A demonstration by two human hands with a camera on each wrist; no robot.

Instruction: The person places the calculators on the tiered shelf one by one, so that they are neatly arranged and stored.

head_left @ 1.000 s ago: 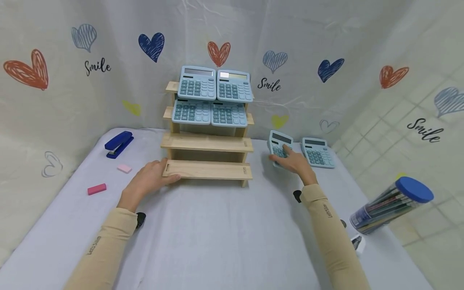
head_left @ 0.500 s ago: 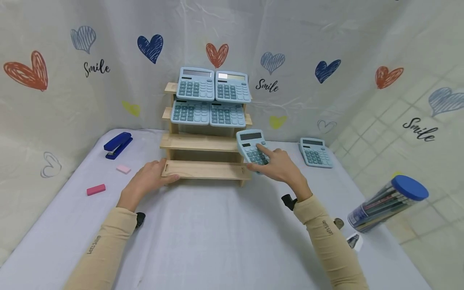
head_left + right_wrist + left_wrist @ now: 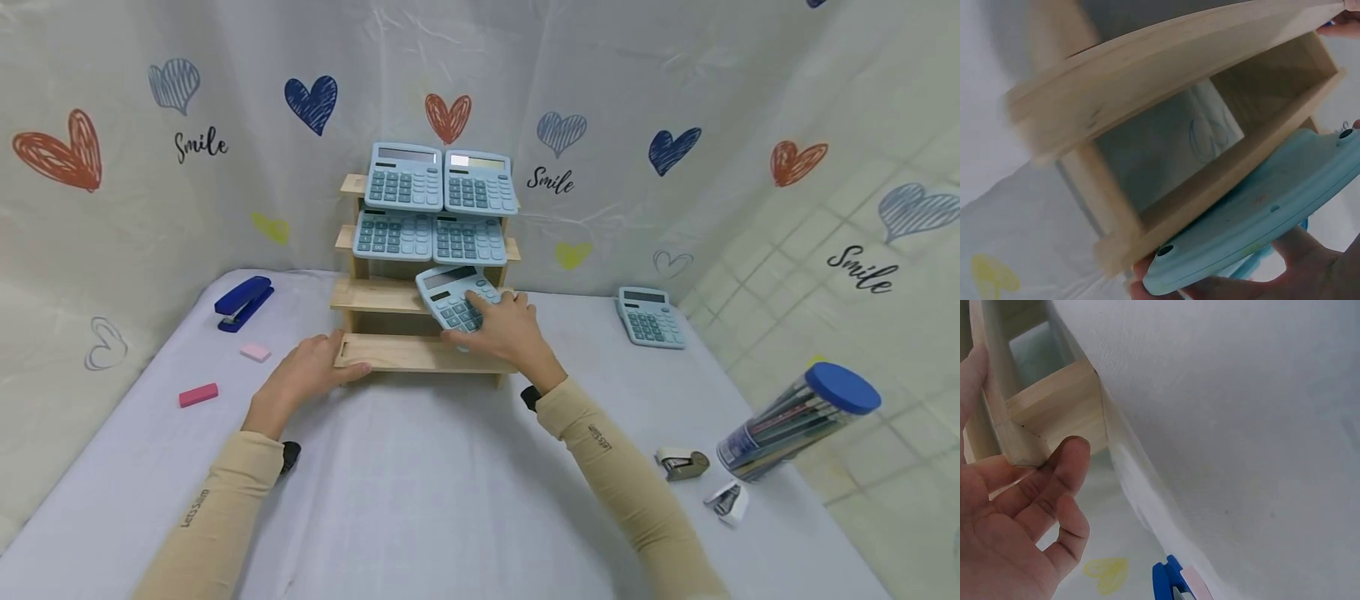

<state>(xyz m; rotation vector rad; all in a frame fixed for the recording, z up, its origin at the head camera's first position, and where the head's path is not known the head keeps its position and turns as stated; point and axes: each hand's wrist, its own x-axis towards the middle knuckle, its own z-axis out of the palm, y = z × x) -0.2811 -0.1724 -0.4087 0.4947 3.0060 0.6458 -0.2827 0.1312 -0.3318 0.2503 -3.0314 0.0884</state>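
Observation:
My right hand (image 3: 506,331) grips a light blue calculator (image 3: 447,292), tilted, in front of the third tier of the wooden tiered rack (image 3: 382,293). From below, the right wrist view shows the calculator's underside (image 3: 1254,206) close against a rack board. My left hand (image 3: 306,371) grips the left end of the rack's lowest board (image 3: 405,353), thumb in front; the left wrist view shows its fingers (image 3: 1072,465) curled at the board's end. Two calculators stand on the top tier, among them the left one (image 3: 405,177), and two more on the second tier, including the right one (image 3: 470,240).
Another calculator (image 3: 650,317) lies at the table's back right. A blue stapler (image 3: 243,302), a pale pink eraser (image 3: 256,352) and a darker pink eraser (image 3: 198,395) lie at left. At right are a tub of pencils (image 3: 795,421) and two small staplers, one white (image 3: 727,502).
My right hand has lifted the calculator from the table at right and carried it left to the rack's third tier. My left hand has stayed on the lowest board.

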